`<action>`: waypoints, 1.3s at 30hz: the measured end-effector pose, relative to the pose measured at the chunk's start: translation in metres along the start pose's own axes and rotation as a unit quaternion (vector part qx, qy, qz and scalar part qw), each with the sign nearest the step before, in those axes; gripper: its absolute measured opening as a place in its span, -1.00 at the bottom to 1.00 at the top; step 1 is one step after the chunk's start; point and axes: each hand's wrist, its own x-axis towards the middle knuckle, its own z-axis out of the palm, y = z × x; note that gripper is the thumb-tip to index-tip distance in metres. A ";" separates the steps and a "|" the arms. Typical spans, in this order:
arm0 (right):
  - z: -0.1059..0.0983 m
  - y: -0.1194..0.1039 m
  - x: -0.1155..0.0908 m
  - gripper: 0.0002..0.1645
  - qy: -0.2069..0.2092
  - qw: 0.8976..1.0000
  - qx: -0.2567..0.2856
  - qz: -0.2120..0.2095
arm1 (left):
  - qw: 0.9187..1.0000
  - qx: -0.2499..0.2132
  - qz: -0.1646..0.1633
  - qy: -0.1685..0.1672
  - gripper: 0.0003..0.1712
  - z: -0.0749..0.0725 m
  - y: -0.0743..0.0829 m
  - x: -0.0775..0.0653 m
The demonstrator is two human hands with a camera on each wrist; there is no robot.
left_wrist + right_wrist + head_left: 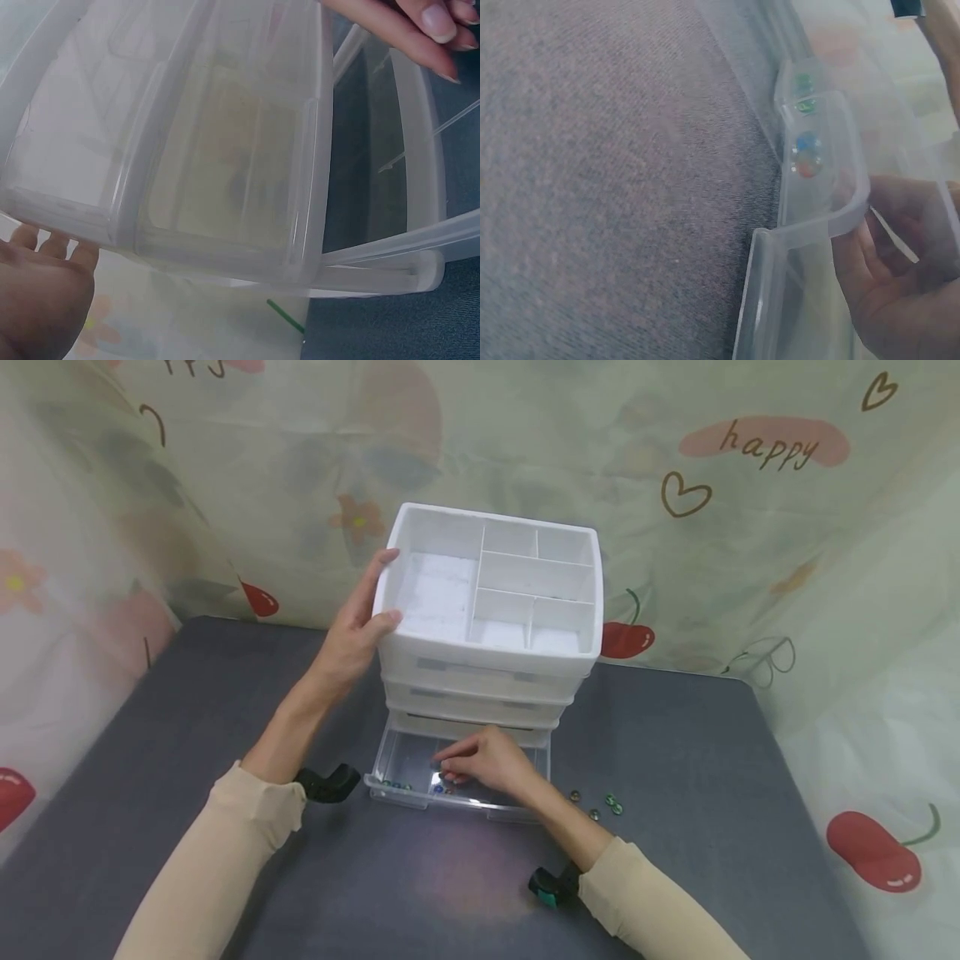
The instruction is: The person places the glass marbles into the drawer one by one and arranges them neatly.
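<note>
A white plastic drawer unit (491, 664) stands on the table, its top tray split into compartments. My left hand (352, 631) holds its left rim, thumb and index finger over the top edge; more fingertips (84, 253) curl at the edge in the left wrist view. The clear bottom drawer (408, 752) is pulled out. Over it hangs my right hand (491, 764), thumb and index fingertips close together inside; I cannot tell whether they pinch anything. Green marbles (804, 94) and a blue marble (807, 141) beside an orange marble (806, 164) lie at the drawer front.
Several loose marbles (613, 804) lie on the dark table cloth (675, 760) right of the drawer, close to my right forearm. A printed curtain (480, 435) hangs behind the unit and along both sides. Black wrist straps (327, 783) sit below both hands.
</note>
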 end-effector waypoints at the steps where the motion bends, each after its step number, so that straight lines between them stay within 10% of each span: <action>1: -0.001 -0.001 -0.001 -0.84 0.003 1.000 -0.003 -0.005 | 1.000 0.000 -0.001 0.000 -0.24 0.000 0.000 0.000; 39: -0.067 0.000 -0.068 -0.62 0.075 0.989 0.108 -0.065 | 1.000 -0.001 -0.008 0.018 -0.24 0.003 0.001 0.002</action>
